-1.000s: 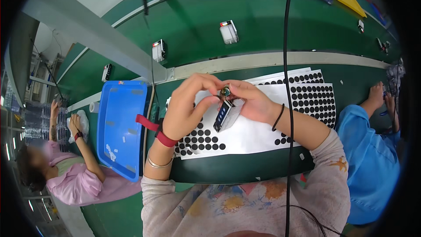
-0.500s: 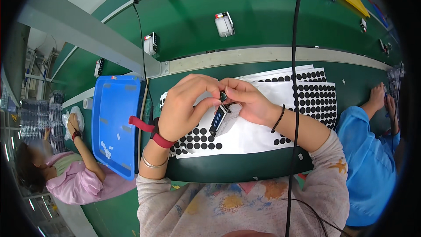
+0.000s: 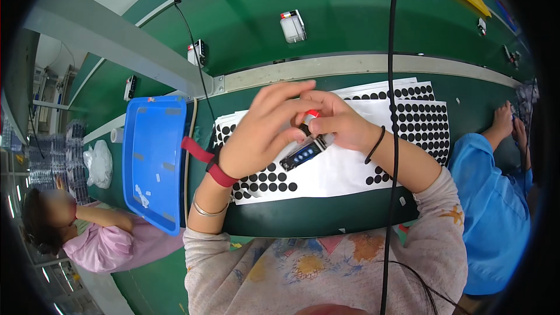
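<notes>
Both my hands meet above a white sheet of black round stickers (image 3: 344,163). Between them is a small white box-shaped device (image 3: 305,154), tilted, with a dark glossy face and a red-and-white end. My right hand (image 3: 341,126) grips the device, thumb against its red end. My left hand (image 3: 265,125) curves over the near-left side, its thumb at the device's dark part and its fingers reaching across the top. Whether the left fingertips pinch a small piece is hidden.
A blue tray (image 3: 133,163) with white scraps stands at left. Similar devices, such as a white one (image 3: 293,27), sit on the green conveyor belt (image 3: 344,23). A black cable (image 3: 392,93) hangs in front. People sit on both sides, in pink (image 3: 111,245) and blue (image 3: 490,210).
The device has turned in my hands, its dark face now more toward me and the red end showing. My left fingers have spread over it. The person at left has withdrawn a hand from a plastic bag.
</notes>
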`<state>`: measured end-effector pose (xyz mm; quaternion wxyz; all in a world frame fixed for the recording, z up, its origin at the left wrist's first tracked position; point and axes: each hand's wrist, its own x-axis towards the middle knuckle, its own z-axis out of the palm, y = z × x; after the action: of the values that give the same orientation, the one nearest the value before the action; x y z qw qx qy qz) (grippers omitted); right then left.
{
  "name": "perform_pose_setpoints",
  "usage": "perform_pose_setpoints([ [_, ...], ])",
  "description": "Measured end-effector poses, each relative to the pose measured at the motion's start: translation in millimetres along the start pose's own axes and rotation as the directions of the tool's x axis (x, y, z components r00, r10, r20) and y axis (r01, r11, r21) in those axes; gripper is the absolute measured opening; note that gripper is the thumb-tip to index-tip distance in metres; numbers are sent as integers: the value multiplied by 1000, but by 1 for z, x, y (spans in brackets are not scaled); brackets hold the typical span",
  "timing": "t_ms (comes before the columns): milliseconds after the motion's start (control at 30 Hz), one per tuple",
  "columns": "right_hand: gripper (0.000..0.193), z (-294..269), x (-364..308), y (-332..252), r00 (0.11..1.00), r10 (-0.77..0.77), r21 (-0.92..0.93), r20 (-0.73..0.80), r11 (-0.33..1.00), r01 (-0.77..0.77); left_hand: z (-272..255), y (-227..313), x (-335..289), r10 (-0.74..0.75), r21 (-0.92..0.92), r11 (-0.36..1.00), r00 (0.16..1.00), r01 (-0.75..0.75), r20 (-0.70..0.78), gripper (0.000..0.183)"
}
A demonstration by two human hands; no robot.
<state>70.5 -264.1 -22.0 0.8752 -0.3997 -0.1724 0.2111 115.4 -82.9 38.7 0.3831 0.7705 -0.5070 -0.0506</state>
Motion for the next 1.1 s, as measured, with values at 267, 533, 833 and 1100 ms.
perform_pose_setpoints([
  [267,61,8,4,5,981,-50,50,-189,997,60,5,4,1,12,154,988,964,30,-267,23],
  [533,45,6,2,15,983,-38,-43,-179,999,30,9,-4,0,-6,193,973,847,127,-531,30],
  [833,53,11,-2,14,929,-235,-372,-286,921,119,22,1,4,-119,-101,991,944,92,-308,44],
  [1100,52,12,-2,18,933,-287,-524,-217,841,137,16,-10,-1,-373,-430,854,921,295,-110,32],
])
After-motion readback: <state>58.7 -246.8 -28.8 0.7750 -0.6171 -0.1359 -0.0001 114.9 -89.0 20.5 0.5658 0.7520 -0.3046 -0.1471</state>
